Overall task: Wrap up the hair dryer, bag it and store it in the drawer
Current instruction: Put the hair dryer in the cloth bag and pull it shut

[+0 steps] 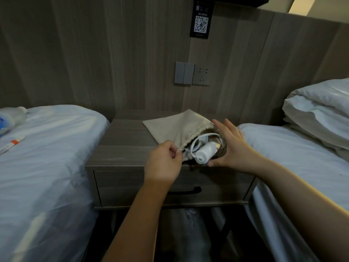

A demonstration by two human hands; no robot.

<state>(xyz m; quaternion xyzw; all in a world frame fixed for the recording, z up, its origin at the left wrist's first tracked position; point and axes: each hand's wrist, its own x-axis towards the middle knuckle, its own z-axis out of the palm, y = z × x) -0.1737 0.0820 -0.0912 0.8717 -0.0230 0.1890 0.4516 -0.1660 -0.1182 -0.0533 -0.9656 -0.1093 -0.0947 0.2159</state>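
A beige drawstring bag (175, 127) lies on top of the wooden nightstand (120, 142), its mouth facing the front right. The white hair dryer (204, 151), with its white cord looped around it, sticks partly out of the bag's mouth. My left hand (163, 163) pinches the near edge of the bag's opening. My right hand (231, 145) is spread with fingers apart, cupped against the right side of the bag's mouth and the dryer. The drawer (132, 186) below is closed, and its black handle (187, 190) shows behind my left forearm.
A bed with white sheets (47, 157) stands to the left, with a plastic bottle (9, 118) and a small tube on it. Another bed with stacked pillows (319, 112) is on the right. A switch and socket (191, 73) sit on the wood wall panel.
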